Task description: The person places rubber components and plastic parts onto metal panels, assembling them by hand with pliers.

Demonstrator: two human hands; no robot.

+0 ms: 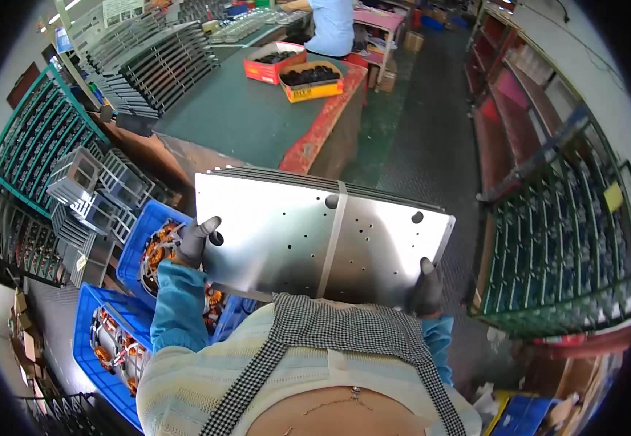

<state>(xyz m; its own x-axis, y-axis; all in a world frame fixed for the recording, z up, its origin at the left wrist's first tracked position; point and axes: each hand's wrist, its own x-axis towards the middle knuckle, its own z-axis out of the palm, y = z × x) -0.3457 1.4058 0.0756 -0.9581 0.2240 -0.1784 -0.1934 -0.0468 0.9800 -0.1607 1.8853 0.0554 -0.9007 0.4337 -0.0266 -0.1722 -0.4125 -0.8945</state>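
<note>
A stack of shiny metal plates [272, 240] with drilled holes is held up in front of my body. A pale strap [336, 232] runs across the middle of the stack. My left hand [193, 243], in a grey glove, grips the left edge, its thumb on the front face beside a large hole. Gloved too, my right hand [429, 288] grips the lower right edge with its thumb over the front. The fingers of both hands are mostly hidden by the plates.
Ahead stands a green-topped workbench [221, 109] with a red box [259, 71] and a yellow box [312, 93] of dark parts. Blue crates [101, 294] of copper-wound parts sit at left. A green rack [548, 261] stands at right. A person in blue [330, 27] is beyond the bench.
</note>
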